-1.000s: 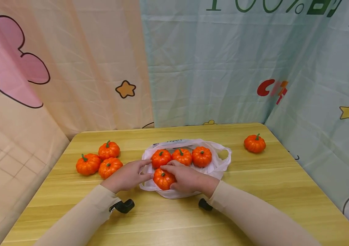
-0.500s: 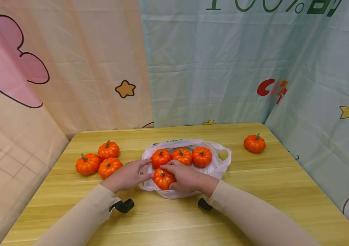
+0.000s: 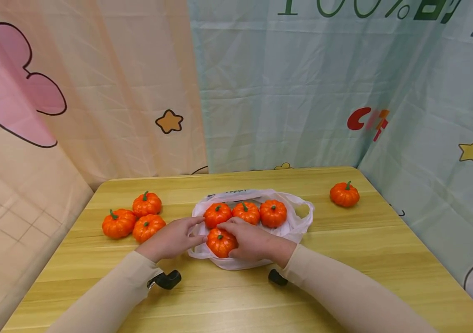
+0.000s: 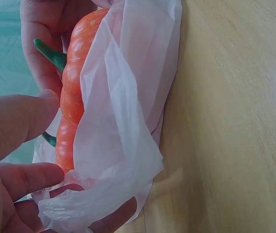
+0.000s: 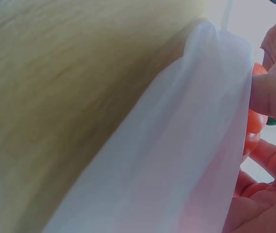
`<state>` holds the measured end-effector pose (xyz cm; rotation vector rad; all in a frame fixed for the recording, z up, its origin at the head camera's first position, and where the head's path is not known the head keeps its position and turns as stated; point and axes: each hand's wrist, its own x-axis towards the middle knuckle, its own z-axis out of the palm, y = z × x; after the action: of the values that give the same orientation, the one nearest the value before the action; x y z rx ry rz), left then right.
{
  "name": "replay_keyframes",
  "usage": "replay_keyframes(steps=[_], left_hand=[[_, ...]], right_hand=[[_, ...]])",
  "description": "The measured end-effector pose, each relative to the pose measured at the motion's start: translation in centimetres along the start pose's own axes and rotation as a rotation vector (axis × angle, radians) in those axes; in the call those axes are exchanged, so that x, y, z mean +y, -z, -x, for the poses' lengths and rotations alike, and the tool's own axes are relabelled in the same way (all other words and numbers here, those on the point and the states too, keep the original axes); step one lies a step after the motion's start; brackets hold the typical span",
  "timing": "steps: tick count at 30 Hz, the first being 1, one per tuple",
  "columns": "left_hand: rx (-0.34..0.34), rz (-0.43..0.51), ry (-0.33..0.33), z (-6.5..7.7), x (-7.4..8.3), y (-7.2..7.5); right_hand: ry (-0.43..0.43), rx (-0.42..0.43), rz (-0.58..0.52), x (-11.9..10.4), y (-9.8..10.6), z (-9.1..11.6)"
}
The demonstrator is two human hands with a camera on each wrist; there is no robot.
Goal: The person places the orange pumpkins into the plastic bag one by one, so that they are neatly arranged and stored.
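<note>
A small orange pumpkin (image 3: 221, 243) with a green stem lies at the front of a white plastic bag (image 3: 236, 264) spread out on the table. My right hand (image 3: 253, 239) grips it from the right, thumb near me and fingers on the far side. My left hand (image 3: 175, 238) is at the bag's left side, thumb tip close to the same pumpkin, fingers reaching to the back-left pumpkin (image 3: 217, 215). In the left wrist view, one left fingertip touches orange skin and other fingers lie partly behind the thin plastic (image 4: 113, 121). Two more pumpkins, a middle one (image 3: 246, 212) and a right one (image 3: 273, 213), sit in the bag.
Three pumpkins stand grouped at the left of the wooden table (image 3: 220, 305): a left one (image 3: 119, 224), a rear one (image 3: 146, 204) and a front one (image 3: 149, 227). A lone pumpkin (image 3: 344, 194) stands far right. Printed curtains (image 3: 261, 92) hang behind and beside the table.
</note>
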<state>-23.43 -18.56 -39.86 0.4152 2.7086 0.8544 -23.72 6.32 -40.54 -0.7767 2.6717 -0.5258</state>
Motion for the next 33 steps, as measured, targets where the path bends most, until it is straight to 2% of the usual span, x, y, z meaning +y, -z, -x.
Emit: replay_keyframes(steps=[13,17,19,22,27,30,33], left_hand=[[0.002,0.012,-0.001,0.1,-0.1,0.1],[0.006,0.014,-0.006,0.1,-0.2,0.1],[0.007,0.007,-0.012,0.1,-0.3,0.0],[0.007,0.001,-0.011,0.0,-0.4,0.0],[0.006,-0.013,-0.008,-0.1,-0.5,0.0],[0.007,-0.014,-0.013,-0.1,-0.5,0.1],[0.005,-0.005,-0.014,0.0,-0.5,0.2]], right_hand=[[0.029,0.024,-0.023,0.1,0.4,0.4],[0.060,0.038,-0.044,0.3,1.1,0.7],[0.081,0.072,-0.081,0.6,1.8,1.0],[0.110,0.163,-0.151,1.4,3.3,1.7],[0.117,0.396,-0.224,4.1,6.8,3.3],[0.066,0.529,-0.229,6.6,9.0,4.2],[-0.030,0.612,-0.213,9.7,10.8,4.9]])
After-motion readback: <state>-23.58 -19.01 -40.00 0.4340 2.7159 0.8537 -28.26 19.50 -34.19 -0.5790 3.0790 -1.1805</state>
